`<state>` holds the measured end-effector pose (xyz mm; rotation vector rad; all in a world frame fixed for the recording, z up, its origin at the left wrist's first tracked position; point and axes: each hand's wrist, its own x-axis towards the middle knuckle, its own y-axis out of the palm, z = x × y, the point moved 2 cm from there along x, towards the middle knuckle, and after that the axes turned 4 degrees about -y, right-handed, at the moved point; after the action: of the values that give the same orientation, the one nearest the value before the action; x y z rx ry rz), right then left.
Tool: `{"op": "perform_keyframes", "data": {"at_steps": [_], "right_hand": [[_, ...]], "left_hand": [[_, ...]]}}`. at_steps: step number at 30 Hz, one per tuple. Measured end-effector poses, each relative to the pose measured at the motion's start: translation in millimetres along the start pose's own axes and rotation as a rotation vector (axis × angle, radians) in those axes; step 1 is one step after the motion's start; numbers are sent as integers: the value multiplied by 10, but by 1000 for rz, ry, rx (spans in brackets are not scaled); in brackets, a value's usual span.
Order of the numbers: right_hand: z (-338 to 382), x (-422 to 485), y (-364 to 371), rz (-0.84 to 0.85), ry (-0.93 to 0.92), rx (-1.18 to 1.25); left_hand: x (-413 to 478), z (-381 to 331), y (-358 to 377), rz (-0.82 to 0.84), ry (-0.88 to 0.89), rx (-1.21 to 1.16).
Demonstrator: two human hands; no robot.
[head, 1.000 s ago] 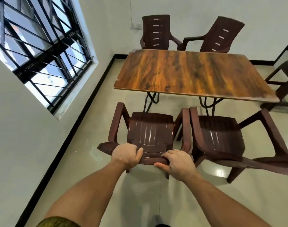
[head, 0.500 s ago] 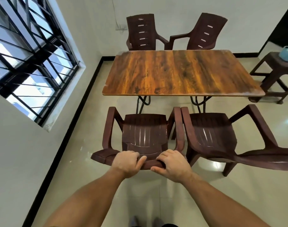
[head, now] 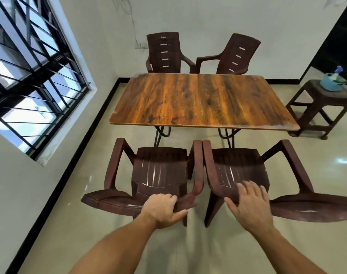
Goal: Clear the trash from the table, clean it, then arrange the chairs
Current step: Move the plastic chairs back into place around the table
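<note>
Here, low in the frame, the left hand (head: 162, 209) is closed over the top edge of the left chair (head: 158, 175), its fingers (head: 171, 198) curled over the backrest and the thumb pressed underneath. The right hand (head: 249, 204) hangs just over the backrest of the right chair (head: 237, 167) with its fingers (head: 245, 187) spread wide and holding nothing; whether they touch the chair is unclear, as the hand is blurred. The two chairs stand side by side at the middle of the frame, their inner armrests almost touching, both facing the desk (head: 200, 99). Its wood-grain top is bare. Beyond its far edge, at upper centre, stand two more chairs (head: 164, 52). At the right edge a stool (head: 314, 107) carries a blue container (head: 331, 84). A barred window (head: 30, 72) fills the upper left.
</note>
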<state>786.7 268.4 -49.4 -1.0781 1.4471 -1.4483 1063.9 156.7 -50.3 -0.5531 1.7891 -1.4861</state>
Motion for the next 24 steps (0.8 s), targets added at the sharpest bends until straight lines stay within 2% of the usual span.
{"op": "perform_keyframes", "data": {"at_steps": [2,4,11,14,24], "right_hand": [[-402,-69,96,3,38,-29],[-606,-103,141,93,-10,-53],[-769,37,38,267,-129,92],[-944,-2,-6,323,-113,28],[-791,64,56,314,-80,-9]], "left_hand": [[41,-8,-7,2,11,51],[53,11,-32,25,18,82],[121,52,15,47,-68,97],[192,-82,26,32,-96,91],[441,-385,-84,0,-51,71]]}}
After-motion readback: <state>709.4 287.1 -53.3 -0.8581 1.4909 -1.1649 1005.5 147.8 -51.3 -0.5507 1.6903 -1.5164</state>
